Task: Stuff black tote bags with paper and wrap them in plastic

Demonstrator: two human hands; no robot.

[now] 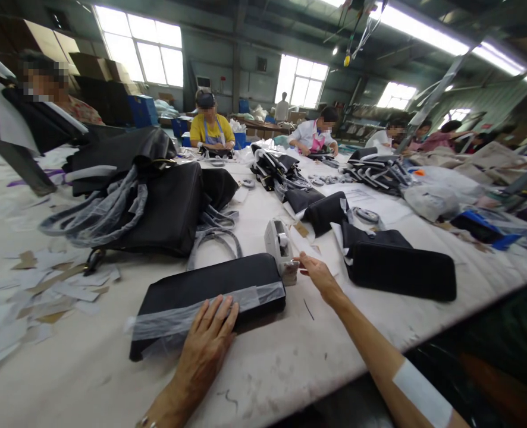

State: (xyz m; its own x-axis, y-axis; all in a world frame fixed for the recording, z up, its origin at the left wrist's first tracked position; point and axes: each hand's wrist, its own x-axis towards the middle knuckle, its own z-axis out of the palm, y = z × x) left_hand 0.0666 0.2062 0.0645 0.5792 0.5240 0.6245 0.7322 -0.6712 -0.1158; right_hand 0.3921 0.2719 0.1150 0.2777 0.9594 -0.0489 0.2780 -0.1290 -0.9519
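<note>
A black bag (214, 274) lies on its side in front of me, with a band of clear plastic film (174, 312) across it. My left hand (212, 336) rests flat on the film and the bag, fingers stretched out. Just past the bag's right end stands a white tape dispenser (273, 239). At its cutting end, my right hand (317, 274) has thumb and forefinger pinched together on the tape; the tape end itself is hard to make out.
Black bags with wrapped handles (169, 208) are piled to the left. Another black bag (401, 270) lies at right. Paper scraps (62, 288) litter the left side of the table (285, 368). Several co-workers sit farther back, including a person in yellow (212, 129).
</note>
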